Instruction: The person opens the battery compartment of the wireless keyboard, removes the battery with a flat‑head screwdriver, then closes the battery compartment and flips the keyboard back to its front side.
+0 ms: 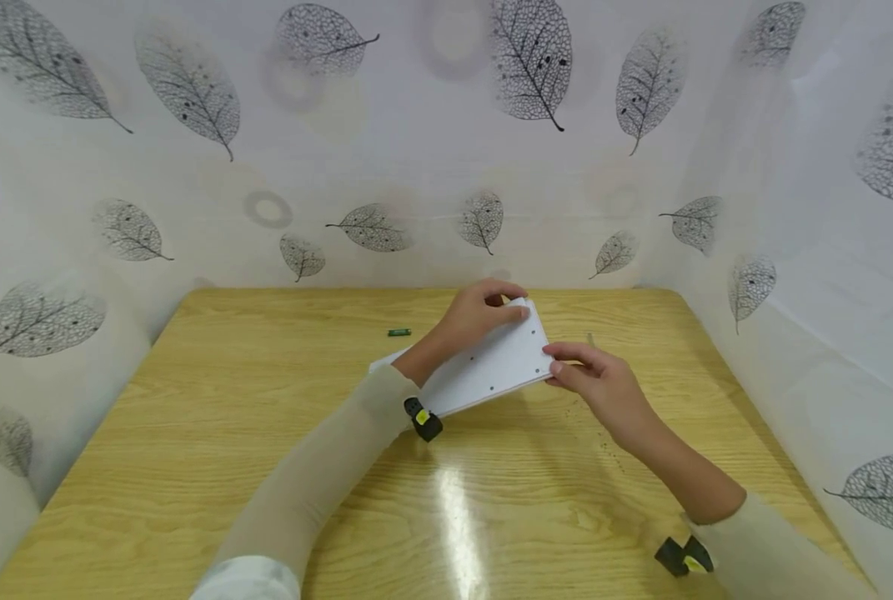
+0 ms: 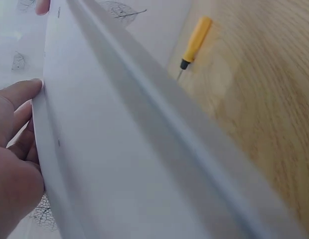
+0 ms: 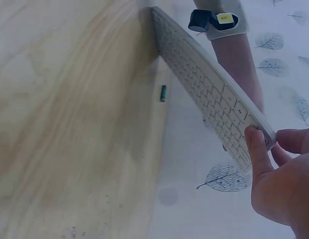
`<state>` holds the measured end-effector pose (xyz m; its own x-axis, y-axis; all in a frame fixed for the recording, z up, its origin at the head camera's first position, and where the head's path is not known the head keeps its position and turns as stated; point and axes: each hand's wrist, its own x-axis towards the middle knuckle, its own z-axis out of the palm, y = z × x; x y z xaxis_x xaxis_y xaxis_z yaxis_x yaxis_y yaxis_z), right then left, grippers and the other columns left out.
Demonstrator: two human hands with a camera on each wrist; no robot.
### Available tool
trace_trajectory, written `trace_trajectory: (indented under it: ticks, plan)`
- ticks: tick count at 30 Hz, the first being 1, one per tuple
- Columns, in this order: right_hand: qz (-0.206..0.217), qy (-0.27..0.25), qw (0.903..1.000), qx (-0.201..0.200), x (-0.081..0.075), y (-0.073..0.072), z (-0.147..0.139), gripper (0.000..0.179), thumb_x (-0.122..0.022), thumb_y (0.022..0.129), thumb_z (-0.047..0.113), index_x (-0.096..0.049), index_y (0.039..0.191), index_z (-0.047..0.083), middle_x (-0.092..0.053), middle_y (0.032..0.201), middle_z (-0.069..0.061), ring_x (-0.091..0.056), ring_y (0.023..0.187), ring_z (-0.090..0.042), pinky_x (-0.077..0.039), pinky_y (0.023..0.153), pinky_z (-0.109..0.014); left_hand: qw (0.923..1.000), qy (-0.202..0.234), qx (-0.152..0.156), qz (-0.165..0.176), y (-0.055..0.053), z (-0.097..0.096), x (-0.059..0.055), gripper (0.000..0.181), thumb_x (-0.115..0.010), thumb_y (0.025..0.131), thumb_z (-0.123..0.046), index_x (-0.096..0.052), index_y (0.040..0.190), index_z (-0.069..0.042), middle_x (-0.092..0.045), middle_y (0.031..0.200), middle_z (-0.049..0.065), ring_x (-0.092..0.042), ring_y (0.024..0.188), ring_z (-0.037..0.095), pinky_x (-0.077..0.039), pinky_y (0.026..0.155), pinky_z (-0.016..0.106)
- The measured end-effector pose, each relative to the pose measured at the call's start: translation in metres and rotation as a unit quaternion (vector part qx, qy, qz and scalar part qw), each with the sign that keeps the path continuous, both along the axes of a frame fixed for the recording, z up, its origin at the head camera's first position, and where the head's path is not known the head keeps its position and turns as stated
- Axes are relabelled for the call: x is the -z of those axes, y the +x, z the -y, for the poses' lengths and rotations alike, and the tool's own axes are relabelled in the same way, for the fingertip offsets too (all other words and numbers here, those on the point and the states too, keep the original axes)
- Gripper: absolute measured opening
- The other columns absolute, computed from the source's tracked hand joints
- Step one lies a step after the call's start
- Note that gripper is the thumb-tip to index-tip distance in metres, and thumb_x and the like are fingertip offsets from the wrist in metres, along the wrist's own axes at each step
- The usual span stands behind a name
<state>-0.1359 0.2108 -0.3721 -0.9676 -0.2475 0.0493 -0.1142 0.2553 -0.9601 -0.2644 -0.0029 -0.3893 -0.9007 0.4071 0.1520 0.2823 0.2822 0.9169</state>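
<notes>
Keyboard [image 1: 491, 367], white and turned underside up, sits tilted above the middle of the wooden surface [image 1: 191, 433], one long edge down on the wood. We grip its far end with our left hand [image 1: 476, 312], fingers curled over the edge, and pinch its near corner with our right hand [image 1: 596, 379], thumb on the key side. Beyond it, a small green battery [image 1: 398, 332] lies on the wood, well apart. A yellow-handled screwdriver [image 2: 194, 45] rests near the keyboard's right side. Leaf-patterned walls [image 1: 191, 167] enclose everything.
</notes>
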Motion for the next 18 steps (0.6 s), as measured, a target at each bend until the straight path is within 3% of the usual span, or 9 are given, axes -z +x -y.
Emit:
trace_trajectory:
  ticks: [7, 18]
  plan:
    - [-0.024, 0.033, 0.9992, 0.001, -0.022, -0.002, 0.005, 0.036, -0.061, 0.102, 0.023, -0.062, 0.132, 0.002, -0.062, 0.129, -0.018, -0.071, 0.100, -0.011, -0.057, 0.088, -0.024, 0.9995, 0.025, -0.019, -0.008, 0.001, 0.005, -0.012, 0.032, -0.074, 0.091, -0.039, -0.072, 0.121, -0.027, -0.066, 0.107, -0.002, -0.060, 0.085, 0.017, -0.053, 0.065, 0.028]
    - [-0.059, 0.069, 0.9958, 0.005, -0.047, 0.001, 0.011, 0.034, -0.061, 0.103, 0.024, -0.065, 0.132, 0.008, -0.066, 0.126, -0.013, -0.072, 0.098, -0.009, -0.056, 0.087, -0.021, 0.9928, 0.104, -0.047, -0.036, 0.007, 0.010, -0.023, 0.032, -0.075, 0.091, -0.035, -0.073, 0.120, -0.023, -0.066, 0.105, -0.005, -0.063, 0.087, 0.016, -0.056, 0.067, 0.031]
